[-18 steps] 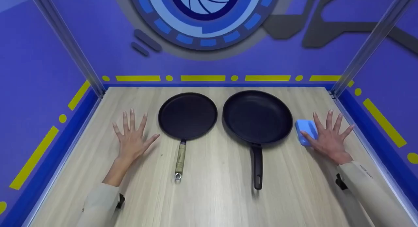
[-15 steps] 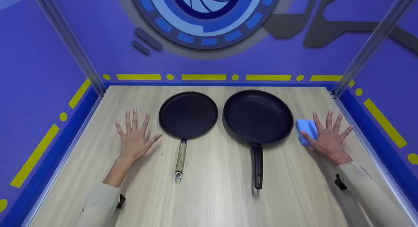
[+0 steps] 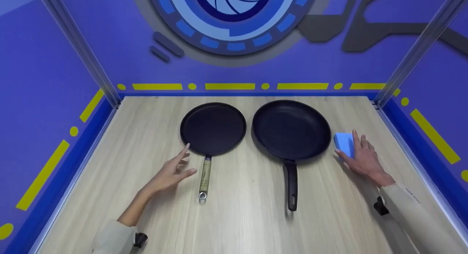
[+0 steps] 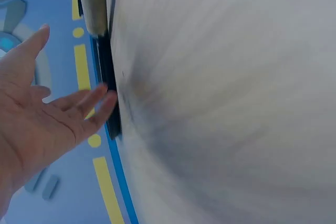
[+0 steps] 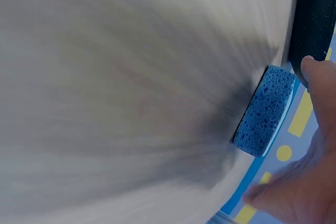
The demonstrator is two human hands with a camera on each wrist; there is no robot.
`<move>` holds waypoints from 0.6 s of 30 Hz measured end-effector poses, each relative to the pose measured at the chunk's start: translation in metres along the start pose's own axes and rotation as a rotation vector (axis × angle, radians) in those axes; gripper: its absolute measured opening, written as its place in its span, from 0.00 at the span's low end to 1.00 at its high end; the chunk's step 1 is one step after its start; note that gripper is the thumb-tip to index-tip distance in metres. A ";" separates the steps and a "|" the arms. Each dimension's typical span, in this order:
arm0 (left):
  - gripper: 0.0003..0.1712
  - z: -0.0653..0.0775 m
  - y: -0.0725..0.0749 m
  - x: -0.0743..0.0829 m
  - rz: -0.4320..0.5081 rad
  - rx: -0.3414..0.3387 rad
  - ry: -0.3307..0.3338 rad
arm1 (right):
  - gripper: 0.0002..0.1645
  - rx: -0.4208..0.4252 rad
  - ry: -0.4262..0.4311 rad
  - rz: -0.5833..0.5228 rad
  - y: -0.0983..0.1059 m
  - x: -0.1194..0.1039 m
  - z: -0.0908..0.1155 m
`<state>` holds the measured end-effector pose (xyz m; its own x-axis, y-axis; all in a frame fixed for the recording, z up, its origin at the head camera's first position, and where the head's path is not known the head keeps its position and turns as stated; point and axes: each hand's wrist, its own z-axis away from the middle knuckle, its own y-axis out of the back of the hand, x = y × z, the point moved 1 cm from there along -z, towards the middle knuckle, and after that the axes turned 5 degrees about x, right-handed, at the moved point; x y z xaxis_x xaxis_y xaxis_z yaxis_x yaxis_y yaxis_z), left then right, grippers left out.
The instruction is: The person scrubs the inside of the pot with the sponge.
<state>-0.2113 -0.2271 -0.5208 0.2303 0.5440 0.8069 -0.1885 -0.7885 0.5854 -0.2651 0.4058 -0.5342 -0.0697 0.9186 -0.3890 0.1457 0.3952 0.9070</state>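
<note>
A flat black crepe pan (image 3: 213,128) with a bamboo-look handle (image 3: 205,175) lies left of centre in the head view. My left hand (image 3: 170,175) is beside that handle, its thumb and fingers spread apart and holding nothing. In the left wrist view, the left hand's palm (image 4: 42,124) faces the pan handle (image 4: 94,9) with a gap between. A deep black frying pan (image 3: 291,131) lies to the right. Over a blue sponge (image 3: 343,144) hovers my right hand (image 3: 365,160), thumb and fingers apart. The right wrist view shows the porous sponge (image 5: 265,111) resting on the table, ungripped.
The frying pan's black handle (image 3: 291,184) points toward me. A pale wooden table (image 3: 241,217) carries everything. Blue panels with yellow dashes (image 3: 230,86) wall in the back and both sides, joined by metal posts (image 3: 413,49) at the corners.
My left hand has swung right and toward the crepe pan's handle, turning from palm-down and splayed to sideways. The right hand's fingers have drawn closer together and bent slightly above the sponge.
</note>
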 end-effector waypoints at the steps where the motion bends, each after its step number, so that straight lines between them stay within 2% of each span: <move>1: 0.51 0.003 -0.003 0.001 0.023 -0.012 -0.004 | 0.61 -0.007 0.003 -0.003 -0.001 -0.001 0.001; 5: 0.47 0.008 -0.010 0.007 0.084 -0.075 -0.032 | 0.60 -0.017 0.009 -0.021 0.000 -0.004 0.000; 10: 0.44 0.010 -0.017 0.012 0.120 -0.146 -0.019 | 0.64 -0.035 -0.085 -0.046 0.006 -0.006 -0.003; 14: 0.42 0.012 -0.023 0.015 0.170 -0.166 -0.023 | 0.65 -0.075 -0.131 -0.032 0.010 -0.003 -0.004; 18: 0.42 0.013 -0.028 0.019 0.205 -0.165 -0.006 | 0.57 -0.071 -0.127 -0.042 0.012 -0.001 -0.006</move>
<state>-0.1891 -0.1988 -0.5228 0.1766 0.3760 0.9096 -0.3849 -0.8242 0.4154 -0.2694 0.4093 -0.5218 0.0515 0.8966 -0.4399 0.0751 0.4358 0.8969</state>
